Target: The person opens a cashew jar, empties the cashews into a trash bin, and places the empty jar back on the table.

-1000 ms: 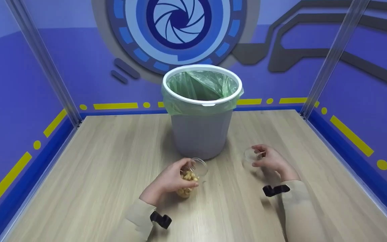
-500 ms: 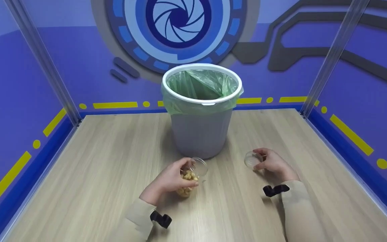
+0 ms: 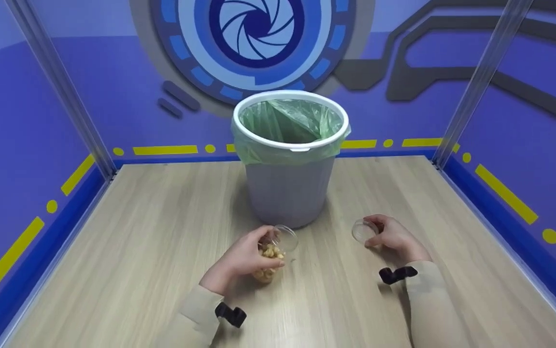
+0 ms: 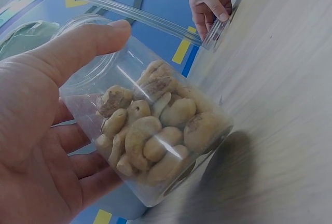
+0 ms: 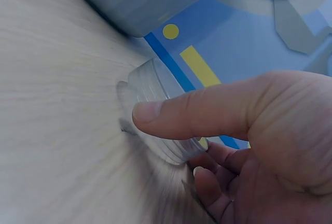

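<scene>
My left hand (image 3: 243, 258) grips a clear jar (image 4: 150, 130) partly filled with cashews (image 4: 166, 143). The jar's mouth is uncovered, and its base is right at the wooden table. In the left wrist view the thumb lies across the jar near its neck, with the other fingers behind it. To the right, my right hand (image 3: 396, 237) pinches a clear round lid (image 5: 153, 81) by its edge, thumb on one side and fingers on the other. The lid is close to the tabletop, right of the bin's base, and its shadow falls beside it in the right wrist view.
A grey bin (image 3: 290, 193) with a white rim and a green liner bag (image 3: 278, 157) stands behind the hands, at the middle back of the wooden table (image 3: 176, 208). Blue printed panels (image 3: 12, 145) enclose the table at the back and both sides.
My right hand has come down a little with the lid, slightly toward me, and the lid now sits lower by the tabletop. The left hand and the jar have stayed in place.
</scene>
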Demonstrator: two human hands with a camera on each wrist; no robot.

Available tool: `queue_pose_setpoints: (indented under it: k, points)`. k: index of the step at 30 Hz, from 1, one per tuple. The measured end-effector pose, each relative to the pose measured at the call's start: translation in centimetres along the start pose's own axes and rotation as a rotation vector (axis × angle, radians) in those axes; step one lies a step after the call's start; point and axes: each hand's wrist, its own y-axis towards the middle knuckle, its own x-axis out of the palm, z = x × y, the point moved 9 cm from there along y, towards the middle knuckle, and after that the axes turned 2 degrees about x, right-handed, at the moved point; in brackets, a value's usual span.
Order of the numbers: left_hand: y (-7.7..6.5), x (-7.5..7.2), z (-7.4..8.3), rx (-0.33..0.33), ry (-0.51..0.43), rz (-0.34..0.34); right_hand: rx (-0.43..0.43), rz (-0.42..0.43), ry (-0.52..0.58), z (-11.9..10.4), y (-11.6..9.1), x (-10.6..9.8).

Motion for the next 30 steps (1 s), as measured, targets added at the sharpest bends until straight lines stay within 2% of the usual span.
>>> queue_pose_setpoints:
  k: [7, 13, 20, 30]
  points:
    - [-0.05, -0.20, -0.13, -0.018, 0.001, -0.005, 0.003, -0.012, -0.004, 0.12, 0.00, 0.09]
    - [-0.04, -0.34, -0.09, -0.016, -0.016, -0.003, -0.018, -0.007, -0.051, 0.00, 0.19, 0.06]
    - [0.11, -0.19, 0.05, -0.002, -0.031, -0.003, 0.002, -0.045, -0.002, 0.19, 0.00, 0.15]
    - [0.05, -0.37, 0.18, 0.012, -0.007, 0.005, -0.017, -0.050, -0.042, 0.18, -0.08, 0.00]
